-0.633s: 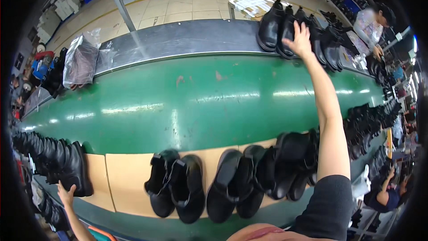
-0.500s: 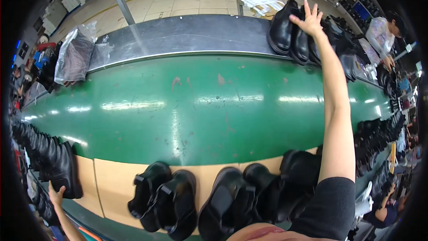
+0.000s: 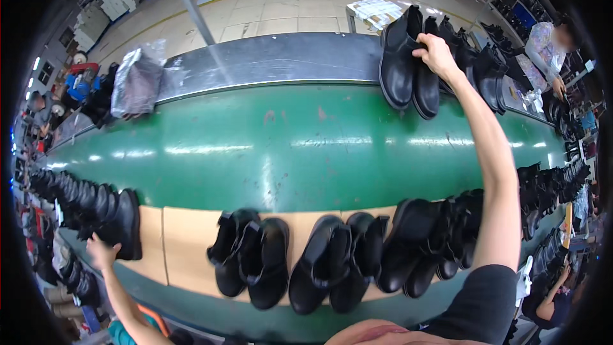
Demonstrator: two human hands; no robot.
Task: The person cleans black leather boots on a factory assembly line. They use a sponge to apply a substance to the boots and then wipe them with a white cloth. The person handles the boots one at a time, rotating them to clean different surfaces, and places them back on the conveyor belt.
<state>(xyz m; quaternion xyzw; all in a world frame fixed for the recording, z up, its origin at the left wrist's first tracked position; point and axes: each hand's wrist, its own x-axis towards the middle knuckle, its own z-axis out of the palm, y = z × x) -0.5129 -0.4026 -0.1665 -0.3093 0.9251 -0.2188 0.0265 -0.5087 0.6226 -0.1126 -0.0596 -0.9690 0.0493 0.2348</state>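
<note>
At the far right, my right hand (image 3: 437, 57) is closed at the tops of a pair of black ankle boots (image 3: 398, 64), with its fingers at their inner edges. The toes of this pair reach past the front edge of the grey metal ledge (image 3: 287, 57). My left hand (image 3: 102, 252), blurred, is at the lower left with thumb and fingers apart. Next to it stands the nearest black boot (image 3: 129, 223) of a long row; whether they touch is hard to tell.
A green work surface (image 3: 255, 179) spans the middle. Black boots (image 3: 268, 268) stand in pairs on tan cardboard (image 3: 152, 243) along the near side. More boots (image 3: 488, 76) line the ledge at right. A plastic-wrapped bundle (image 3: 137, 86) sits at left. A co-worker (image 3: 543, 48) is at far right.
My right hand has gone from spread fingers above the boots to gripping a pair, which has come toward me over the ledge's edge. My left hand's fingers have loosened at the boot. The view has shifted.
</note>
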